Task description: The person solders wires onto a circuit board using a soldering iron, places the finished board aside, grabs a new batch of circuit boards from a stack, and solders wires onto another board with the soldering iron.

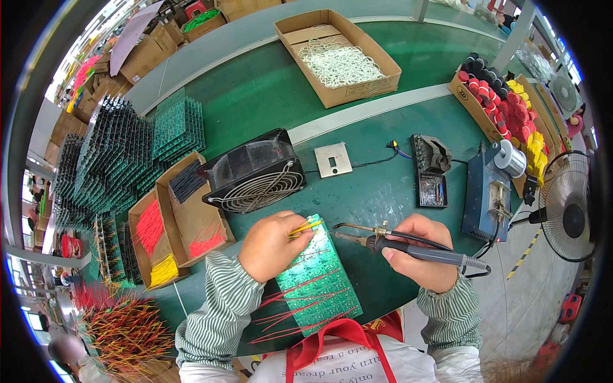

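A green circuit board panel [337, 288] lies on the table before me, with several red wires [281, 298] sticking out past its left edge. My left hand [268, 247] is closed at the board's far end, pinching yellow wires [305, 228] against it. In my right hand [426, 268] is a soldering iron [418, 249] with a grey handle, held level from the right. A thin metal feed tube [354, 226] is clamped above the iron; both tips point at the board's far end, close to the yellow wires. Whether they touch it I cannot tell.
A black fan [255, 167] stands beyond my left hand. Cardboard trays of cut wires [185, 258] and stacked circuit boards [115, 159] are at left. A blue solder feeder [480, 195] with a solder spool [511, 159] stands right, near a black sponge holder [431, 172].
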### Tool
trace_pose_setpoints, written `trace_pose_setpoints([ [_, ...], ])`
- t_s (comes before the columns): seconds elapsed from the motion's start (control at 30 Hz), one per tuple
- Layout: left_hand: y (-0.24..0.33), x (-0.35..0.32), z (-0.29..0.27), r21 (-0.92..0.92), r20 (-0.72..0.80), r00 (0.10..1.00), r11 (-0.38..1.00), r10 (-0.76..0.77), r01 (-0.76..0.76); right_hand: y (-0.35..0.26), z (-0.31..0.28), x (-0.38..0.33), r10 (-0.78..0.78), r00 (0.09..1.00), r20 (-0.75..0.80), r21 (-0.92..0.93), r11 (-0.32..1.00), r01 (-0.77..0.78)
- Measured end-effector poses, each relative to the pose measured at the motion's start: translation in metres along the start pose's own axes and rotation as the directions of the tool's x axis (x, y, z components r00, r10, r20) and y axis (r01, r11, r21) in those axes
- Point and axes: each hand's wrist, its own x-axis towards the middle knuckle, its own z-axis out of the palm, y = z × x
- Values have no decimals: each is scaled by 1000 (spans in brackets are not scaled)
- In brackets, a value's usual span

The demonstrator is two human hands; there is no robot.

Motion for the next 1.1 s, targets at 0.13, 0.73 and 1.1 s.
trace_pose_setpoints([
  [0.13, 5, -17, -22, 196, -150, 988, 980, 44, -14, -1, 0, -11, -16, 1000, 16, -12, 1000, 16],
  [0.73, -10, -85, -11, -1, -60, 989, 990, -138, 138, -4, 55, -22, -31, 977, 212, 50, 999, 21],
  [1.1, -15, -81, -13, -6, -13, 993, 993, -116, 116, -2, 56, -16, -45, 974, 220, 91, 996, 26],
])
